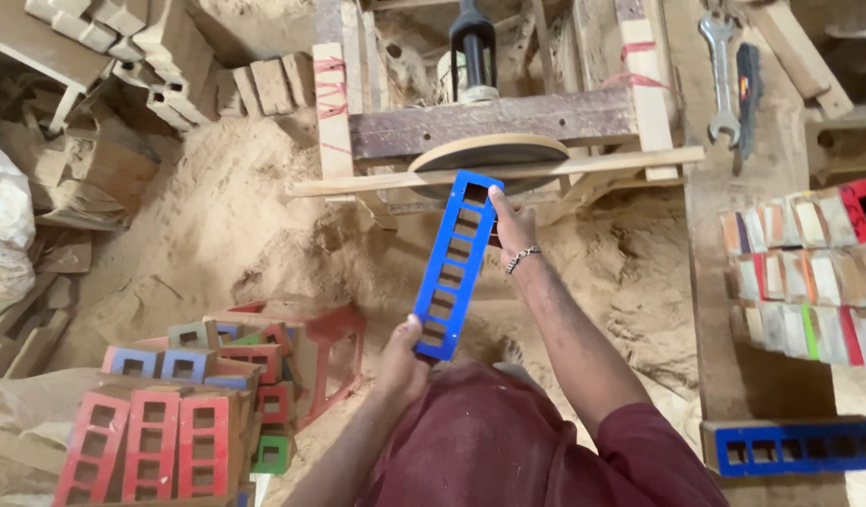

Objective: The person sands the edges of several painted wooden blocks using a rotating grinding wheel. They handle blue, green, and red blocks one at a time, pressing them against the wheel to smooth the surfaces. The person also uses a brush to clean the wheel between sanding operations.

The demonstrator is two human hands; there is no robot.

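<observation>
Holding the near end, the left hand (402,361) has its fingers shut on the blue frame (456,265). The frame's long side points away, up to the disc (489,155). The right hand (513,230) grips the far end, nearest the disc.

My left hand (402,361) sits near, fingers curled in a grip. My right hand (511,225) reaches farther out, arm extended, fingers pinched.
</observation>
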